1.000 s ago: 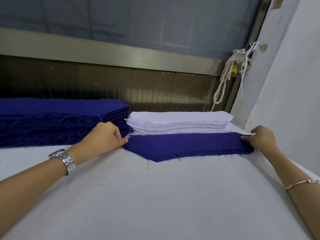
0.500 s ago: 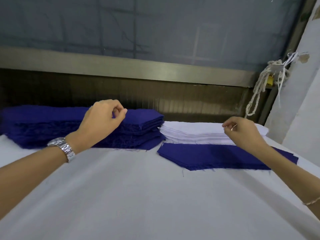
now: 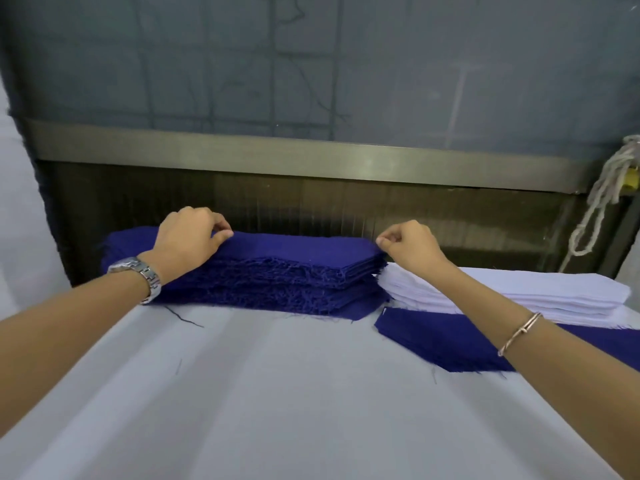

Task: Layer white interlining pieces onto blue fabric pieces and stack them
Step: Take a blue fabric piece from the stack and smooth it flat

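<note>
Picking up the next blue piece seems to be the step in hand. At the bench's (image 3: 277,393) far edge, the left hand (image 3: 188,237), wrist bent down, pinches the top blue piece (image 3: 304,244) of the blue stack (image 3: 277,268) near its left end. The right hand (image 3: 408,245) pinches its right tip. The next move calls for peeling off one layer only. The white interlining stack (image 3: 519,292) sits toward the far right corner, with the laid blue pile (image 3: 433,334) in front of it.

Both forearms bare. Chunky silver metal-link watch (image 3: 138,277) strapped just behind the left hand (image 3: 188,237), and a thin rose-gold bangle (image 3: 519,332) with a little clasp behind the right hand (image 3: 410,245).
</note>
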`<action>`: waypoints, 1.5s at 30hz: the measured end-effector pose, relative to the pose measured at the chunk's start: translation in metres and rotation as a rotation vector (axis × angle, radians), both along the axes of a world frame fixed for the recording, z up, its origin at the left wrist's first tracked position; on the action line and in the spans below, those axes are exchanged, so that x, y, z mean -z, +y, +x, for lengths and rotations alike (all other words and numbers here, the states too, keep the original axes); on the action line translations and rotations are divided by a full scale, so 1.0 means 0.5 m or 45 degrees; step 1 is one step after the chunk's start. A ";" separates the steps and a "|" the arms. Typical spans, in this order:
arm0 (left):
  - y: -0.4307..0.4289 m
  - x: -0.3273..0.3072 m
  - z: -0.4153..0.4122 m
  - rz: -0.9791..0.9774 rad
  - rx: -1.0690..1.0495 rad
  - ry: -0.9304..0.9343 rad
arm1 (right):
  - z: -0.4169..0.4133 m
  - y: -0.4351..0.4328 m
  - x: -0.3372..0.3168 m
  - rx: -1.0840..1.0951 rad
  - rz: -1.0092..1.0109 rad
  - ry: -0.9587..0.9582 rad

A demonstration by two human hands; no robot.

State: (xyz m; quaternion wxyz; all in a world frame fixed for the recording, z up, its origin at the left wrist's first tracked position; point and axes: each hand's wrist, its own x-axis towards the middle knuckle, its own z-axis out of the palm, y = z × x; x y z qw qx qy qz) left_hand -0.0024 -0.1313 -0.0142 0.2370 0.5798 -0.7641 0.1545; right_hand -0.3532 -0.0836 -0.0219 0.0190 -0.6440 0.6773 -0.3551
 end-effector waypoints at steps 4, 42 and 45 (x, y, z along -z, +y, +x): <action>-0.006 0.001 0.020 0.062 -0.045 -0.058 | 0.034 -0.039 -0.002 0.001 0.075 0.031; -0.095 -0.006 0.023 0.339 0.232 -0.117 | -0.004 -0.042 0.021 -0.303 -0.372 -0.225; -0.089 -0.018 0.035 0.207 0.186 -0.205 | -0.003 -0.038 0.020 -0.330 -0.380 -0.263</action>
